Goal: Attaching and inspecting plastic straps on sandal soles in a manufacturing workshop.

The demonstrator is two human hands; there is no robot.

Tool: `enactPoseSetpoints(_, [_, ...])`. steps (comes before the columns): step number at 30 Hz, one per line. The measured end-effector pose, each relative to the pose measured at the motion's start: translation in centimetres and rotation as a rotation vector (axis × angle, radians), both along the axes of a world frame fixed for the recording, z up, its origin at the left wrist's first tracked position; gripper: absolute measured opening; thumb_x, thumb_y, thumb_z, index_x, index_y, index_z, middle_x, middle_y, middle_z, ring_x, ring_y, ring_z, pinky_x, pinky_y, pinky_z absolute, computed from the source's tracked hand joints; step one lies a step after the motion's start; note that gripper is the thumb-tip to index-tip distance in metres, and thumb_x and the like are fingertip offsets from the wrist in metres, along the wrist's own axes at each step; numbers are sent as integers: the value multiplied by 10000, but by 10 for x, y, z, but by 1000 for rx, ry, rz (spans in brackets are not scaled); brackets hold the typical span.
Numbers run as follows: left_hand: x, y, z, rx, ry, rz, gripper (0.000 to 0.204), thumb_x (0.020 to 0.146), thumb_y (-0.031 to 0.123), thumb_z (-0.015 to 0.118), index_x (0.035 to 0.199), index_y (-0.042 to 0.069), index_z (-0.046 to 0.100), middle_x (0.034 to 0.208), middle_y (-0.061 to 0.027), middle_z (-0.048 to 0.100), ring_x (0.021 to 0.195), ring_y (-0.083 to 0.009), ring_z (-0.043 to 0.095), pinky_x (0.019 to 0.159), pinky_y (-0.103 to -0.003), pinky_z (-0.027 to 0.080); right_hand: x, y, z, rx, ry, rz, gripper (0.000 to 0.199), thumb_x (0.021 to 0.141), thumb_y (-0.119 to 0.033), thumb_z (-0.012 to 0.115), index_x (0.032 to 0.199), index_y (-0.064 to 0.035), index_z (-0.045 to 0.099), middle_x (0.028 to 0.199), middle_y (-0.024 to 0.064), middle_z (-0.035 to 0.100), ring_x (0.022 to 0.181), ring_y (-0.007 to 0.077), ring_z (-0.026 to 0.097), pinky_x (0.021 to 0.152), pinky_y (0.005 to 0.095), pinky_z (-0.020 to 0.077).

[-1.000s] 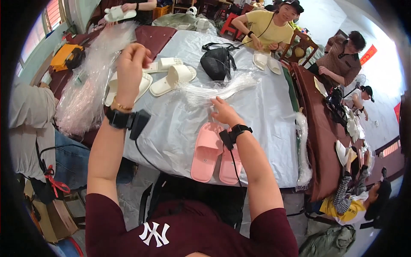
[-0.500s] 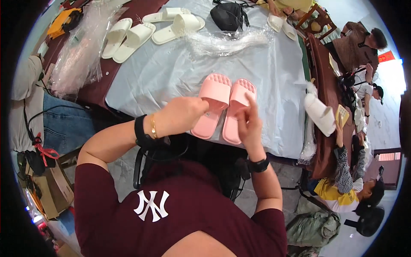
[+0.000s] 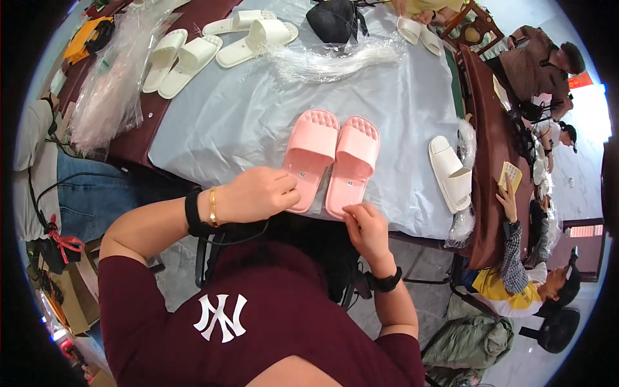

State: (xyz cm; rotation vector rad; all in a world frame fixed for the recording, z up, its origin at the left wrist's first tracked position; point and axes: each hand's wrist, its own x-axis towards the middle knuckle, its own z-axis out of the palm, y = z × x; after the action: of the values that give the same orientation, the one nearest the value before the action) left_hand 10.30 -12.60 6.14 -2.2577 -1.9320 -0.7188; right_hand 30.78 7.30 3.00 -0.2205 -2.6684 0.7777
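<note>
Two pink slippers (image 3: 332,158) lie side by side, soles down, toes pointing away from me, on a pale blue plastic sheet (image 3: 238,122) covering the table. My left hand (image 3: 255,193) is curled at the heel of the left slipper, thumb and fingers pinching its end. The fingertips of my right hand (image 3: 364,226) are closed on the heel edge of the right slipper. Both wrists carry black bands, and the left one also wears a gold bracelet.
White slippers (image 3: 177,58) lie at the far left, with more (image 3: 255,35) beside them. A bundle of clear bags (image 3: 335,61) and a black bag (image 3: 335,19) sit at the back. A bagged white pair (image 3: 451,171) rests at the right. Other people (image 3: 522,284) sit at the brown table (image 3: 490,148).
My left hand came down from a raised position to the slippers. The pink pair, earlier hanging over the table's front edge, now lies flat on the sheet.
</note>
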Motion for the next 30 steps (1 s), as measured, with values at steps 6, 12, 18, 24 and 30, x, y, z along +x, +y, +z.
enactPoseSetpoints(6, [-7,3,-11,10,69,-59,98,706,124,585,742,71,511,757,-55,506,709,-198,567,589,-305,491,30,-23,5,18,-33,-23,103,763,-77,703,853,-60,656,770,83,617,683,263,618,593,356,497])
enactPoseSetpoints(12, [-6,11,-22,-14,41,-150,176,701,111,587,854,34,546,880,-82,569,725,-216,589,606,-319,503,47,-43,16,75,78,-86,150,710,-27,726,844,-49,662,769,79,624,645,243,607,550,333,485])
enactPoseSetpoints(18, [-5,15,-23,-14,5,-162,193,702,109,591,875,32,558,889,-85,570,738,-220,594,625,-323,509,52,-53,32,140,122,-84,182,677,-14,735,839,-52,662,761,61,611,598,217,580,520,319,463])
enactPoseSetpoints(24, [-8,19,-32,37,0,-138,116,718,141,586,798,68,545,791,-56,526,727,-207,573,623,-313,500,49,-51,20,72,82,-127,150,692,-14,727,821,-48,659,752,70,614,614,229,595,527,326,472])
enactPoseSetpoints(30, [-15,23,-49,-9,-28,-119,110,715,126,585,765,77,499,766,-61,504,709,-216,563,601,-321,496,37,-60,14,-12,54,-163,89,713,-20,714,780,-44,660,694,73,608,594,227,600,516,324,479])
